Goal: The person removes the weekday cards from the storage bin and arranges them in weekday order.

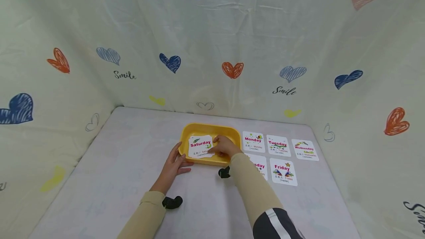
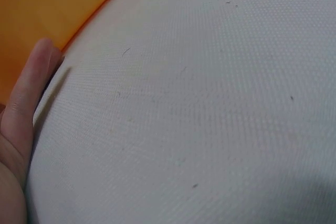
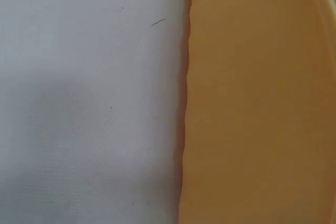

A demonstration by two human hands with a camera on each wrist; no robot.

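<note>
In the head view, a yellow tray (image 1: 232, 132) sits on the white table. A white Saturday card (image 1: 199, 141) lies in its left half, with the edges of other cards showing beneath. My right hand (image 1: 226, 146) reaches into the tray from the right, fingers bent, and pinches the card's right edge. My left hand (image 1: 172, 163) holds the tray's front left corner, fingers at the rim. In the left wrist view, a finger (image 2: 23, 93) lies along the tray's outer wall (image 2: 58, 3). The right wrist view shows only tray wall (image 3: 257, 98) and tabletop.
Right of the tray lie a Monday card (image 1: 254, 142), a Tuesday card (image 1: 278, 145) and a Wednesday card (image 1: 305, 149). In the nearer row are a card (image 1: 261, 163) partly hidden by my right sleeve and a Friday card (image 1: 283, 172). A heart-printed curtain (image 1: 199, 28) surrounds the table.
</note>
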